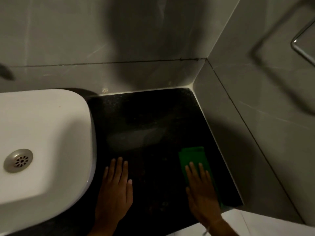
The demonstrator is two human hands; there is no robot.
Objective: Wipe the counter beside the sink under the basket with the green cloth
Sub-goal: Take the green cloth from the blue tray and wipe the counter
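Our right hand [202, 189] lies flat, grip open, pressing the green cloth [192, 157] on the black worktop [144, 116] at lower right, left hand [115, 188] open and empty, so we'd sweep firm overlapping strokes toward the sink [51, 133].

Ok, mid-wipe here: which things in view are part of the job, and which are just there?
Part of the job:
green cloth, flat on the counter
black counter beside the sink
right hand, pressing flat on the cloth
left hand, flat on the bare counter

Just there:
white sink and its drain
metal rail on the right wall
No basket is in view.
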